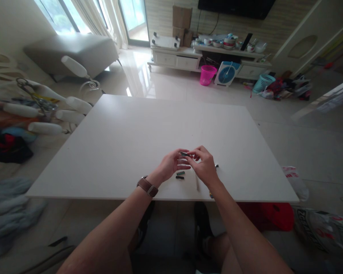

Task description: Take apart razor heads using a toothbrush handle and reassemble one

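From where I stand, starting at the left, a brown watch point(148, 186) sits on the wrist above the white table point(131, 133). The left hand point(171, 165) is half open, its fingers spread and loosely curved; whether it grips anything I can't tell. Below its fingertips, a black piece point(180, 177) and a green piece point(180, 173) lie close together on the tabletop; a dropping hand could nudge them apart.

The small dark piece point(184, 154) is up between the hands, above the table. If that loose left hand gives little support, a slip could send it down onto those two.

A pale, thin object point(197, 182) lies beside the right hand point(203, 163), which has its thumb and fingers pinched closed on the dark piece. Squeezing too hard on so little could flick it away.

Farther right, a colourful item point(211, 195) peeks out by the forearm near the table's edge, where a sweep of that arm might knock it off. A tiny metallic-looking item point(216, 166) lies just past the hand, easily brushed.
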### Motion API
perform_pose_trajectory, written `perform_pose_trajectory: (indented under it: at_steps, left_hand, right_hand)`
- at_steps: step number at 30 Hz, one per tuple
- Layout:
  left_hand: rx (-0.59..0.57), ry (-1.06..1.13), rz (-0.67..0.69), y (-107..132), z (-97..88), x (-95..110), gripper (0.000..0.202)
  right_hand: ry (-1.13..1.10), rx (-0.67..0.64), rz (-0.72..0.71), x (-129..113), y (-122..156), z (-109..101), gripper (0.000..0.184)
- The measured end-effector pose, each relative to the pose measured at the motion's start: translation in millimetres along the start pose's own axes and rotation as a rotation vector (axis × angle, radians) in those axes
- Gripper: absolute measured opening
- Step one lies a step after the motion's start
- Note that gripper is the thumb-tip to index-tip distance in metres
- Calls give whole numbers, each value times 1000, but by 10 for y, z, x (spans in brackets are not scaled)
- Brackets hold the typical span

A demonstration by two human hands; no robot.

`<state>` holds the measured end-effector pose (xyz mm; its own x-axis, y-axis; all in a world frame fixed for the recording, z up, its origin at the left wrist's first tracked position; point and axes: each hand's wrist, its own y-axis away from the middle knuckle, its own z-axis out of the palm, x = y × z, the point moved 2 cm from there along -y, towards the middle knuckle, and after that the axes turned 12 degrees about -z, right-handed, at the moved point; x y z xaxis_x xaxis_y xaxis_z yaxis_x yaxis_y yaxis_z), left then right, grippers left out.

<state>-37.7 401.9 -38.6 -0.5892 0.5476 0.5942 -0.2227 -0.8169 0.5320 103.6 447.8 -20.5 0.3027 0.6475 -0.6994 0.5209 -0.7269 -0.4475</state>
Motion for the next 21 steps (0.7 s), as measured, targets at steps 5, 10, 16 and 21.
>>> perform_pose_trajectory:
  at_steps: [5,10,16,21]
  left_hand:
    - [12,6,-32,11,36,-30,29]
    - [8,-26,-64,16,51,-46,27]
    - [25,-41,-68,24,31,-50,44]
    - [48,-59,-77,43,37,-46,52]
  right_hand:
    - [38,-32,-30,-13,20,17,13]
    - [93,-137,-111,-11,25,11,22]
    - [118,-156,-118,-10,36,2,14]
    - [98,-160,-83,6,36,17,12]
